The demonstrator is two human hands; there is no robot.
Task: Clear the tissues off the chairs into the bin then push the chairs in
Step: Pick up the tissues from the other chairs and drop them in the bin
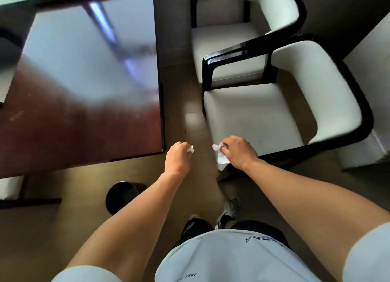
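Clutching tissue (221, 158) in right grip (238, 153), small wad (191, 149) in left grip (178, 155).

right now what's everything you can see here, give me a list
table: one, glossy dark red-brown, left of the aisle
chairs: two, white cushions in black frames, right of the aisle; near chair, far chair
bin: one, black, round, on the floor by the table's near corner
tissues: two, white; small crumpled tissue in the left hand, larger tissue hanging from the right hand
floor: tan
shoes: dark, near the bottom centre
left hand: grips the small tissue
right hand: grips the larger tissue at the near chair's front edge
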